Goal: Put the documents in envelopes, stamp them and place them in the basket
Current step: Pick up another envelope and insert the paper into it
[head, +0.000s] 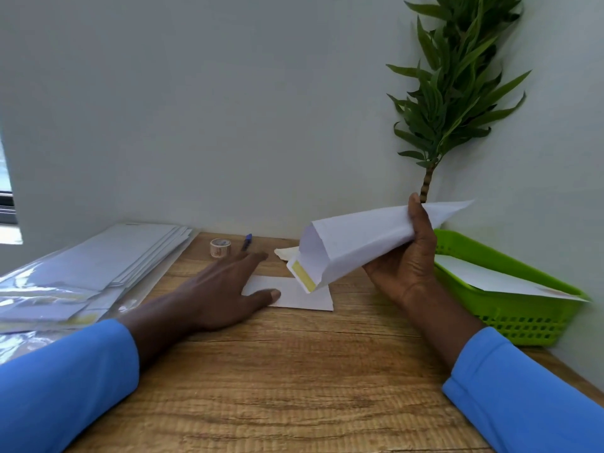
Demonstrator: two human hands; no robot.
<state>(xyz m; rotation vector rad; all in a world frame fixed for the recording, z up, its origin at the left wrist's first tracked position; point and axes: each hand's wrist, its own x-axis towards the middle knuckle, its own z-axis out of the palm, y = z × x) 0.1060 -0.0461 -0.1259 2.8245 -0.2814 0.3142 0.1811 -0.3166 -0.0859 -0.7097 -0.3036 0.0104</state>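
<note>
A pale wall (228, 109) fills the upper half of the frame, and a wood-grain table (287, 371) fills the lower half. At the upper right a leafy green plant (457, 80) rises in the corner. At the left of the frame a fanned stack of envelopes (108, 259) lies on the table, partly in clear plastic wrap (36, 295) that glints at its near end. At the right edge sits a green basket (519, 308) with perforated walls, and a white envelope (496, 279) already lies inside it, one corner poking over the rim. Blue sleeves (62, 380) cover both forearms in the lower corners. The right hand (405, 256), right of centre, is closed around an open envelope (356, 243) held above the table, thumb on top; its mouth gapes toward the centre, and its flap with a yellow adhesive strip (304, 276) hangs down. The left hand (222, 286), centre left, lies flat with fingers spread and loose, gripping nothing, its thumb resting on the left edge of a white folded document (294, 295) that lies on the table at the centre, just under the flap. Behind it, partly hidden by the held envelope, is a scrap of white paper (286, 253). Toward the back of the table stand a small roll of stamps (220, 247) and, just right of it, a blue pen (246, 241).
</note>
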